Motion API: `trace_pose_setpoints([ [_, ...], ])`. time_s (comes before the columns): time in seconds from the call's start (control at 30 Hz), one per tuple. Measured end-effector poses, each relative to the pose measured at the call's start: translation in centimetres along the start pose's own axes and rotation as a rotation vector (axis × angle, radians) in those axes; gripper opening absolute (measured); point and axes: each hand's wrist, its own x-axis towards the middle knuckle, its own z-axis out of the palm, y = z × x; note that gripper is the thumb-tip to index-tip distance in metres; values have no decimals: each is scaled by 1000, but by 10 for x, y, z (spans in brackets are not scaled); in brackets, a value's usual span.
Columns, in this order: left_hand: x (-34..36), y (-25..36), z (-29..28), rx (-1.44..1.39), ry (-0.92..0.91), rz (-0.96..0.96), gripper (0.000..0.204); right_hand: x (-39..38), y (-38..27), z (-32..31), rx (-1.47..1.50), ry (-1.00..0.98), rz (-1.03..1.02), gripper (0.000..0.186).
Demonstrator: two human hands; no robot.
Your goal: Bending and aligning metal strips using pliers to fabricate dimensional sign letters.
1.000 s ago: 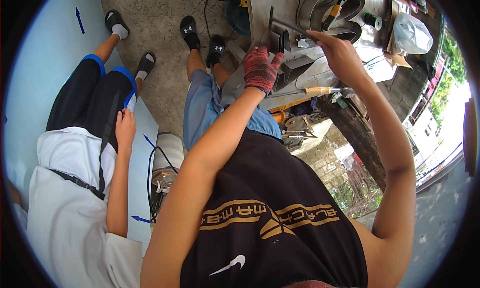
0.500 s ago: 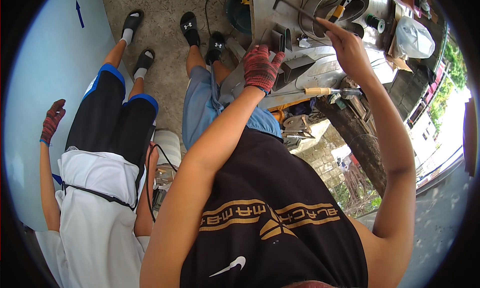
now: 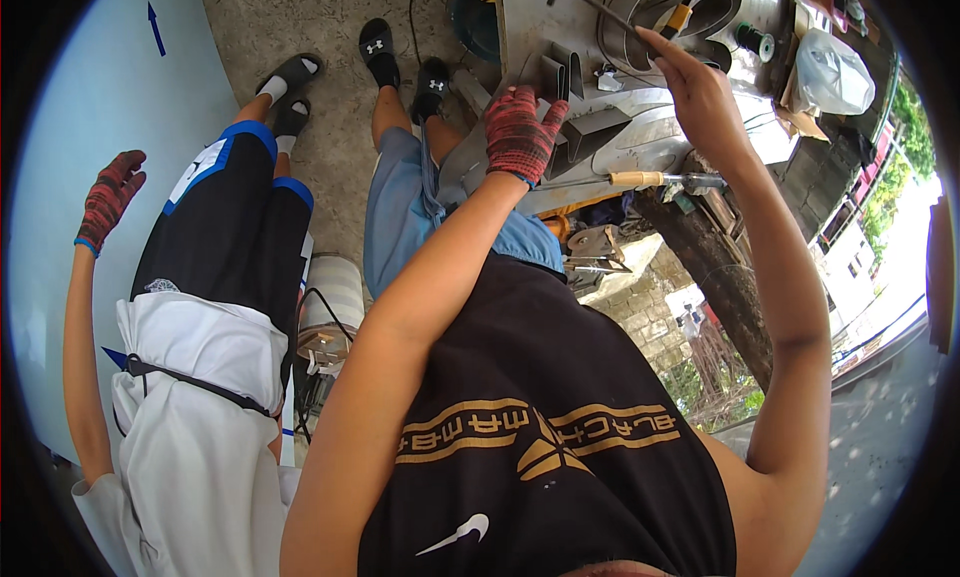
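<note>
One hammer (image 3: pixel 599 8), clamped in the right hand (image 3: pixel 702 105), slants lengthwise far and left; the bent metal (image 3: pixel 553 77) lies left of that grip. The gloved left hand (image 3: pixel 520 134) is nearer, just beside the metal; its hold I cannot tell.

My bench (image 3: pixel 527 39) at the upper right of the frame, a co-worker (image 3: pixel 200 367) at the left.
At upper centre, my left hand (image 3: pixel 522 139) is just left of a bent metal piece (image 3: pixel 600 129); farther right, my right hand (image 3: pixel 698 95) has the hammer (image 3: pixel 605 14) over the bench. A spool (image 3: pixel 755 43) and plastic bag (image 3: pixel 835 72) lie at upper right; a tub (image 3: pixel 477 25) stands left of the bench.
</note>
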Motion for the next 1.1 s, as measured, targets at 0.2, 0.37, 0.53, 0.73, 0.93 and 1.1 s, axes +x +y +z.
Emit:
trace_pose_setpoints([
  [0.2, 1, -5, 4, 6, 30, 14, 42, 2, 4, -4, -35, -58, -73, 37],
  [0.37, 0, -1, 2, -21, 4, 6, 41, -5, 16, 9, -62, -109, -182, 37],
  [0.53, 0, 2, 2, 20, -28, 8, 42, -1, 22, 8, 27, -25, -144, 38],
  [0.73, -5, -1, 0, 13, -16, -12, 42, 6, 5, 0, -10, -11, 1, 38],
  [0.93, -6, -2, 2, -12, -23, -19, 41, 9, -2, -6, -19, -15, 11, 35],
  [1.1, -4, -3, 2, -36, -28, -12, 40, 3, 23, 6, -32, -135, -190, 36],
])
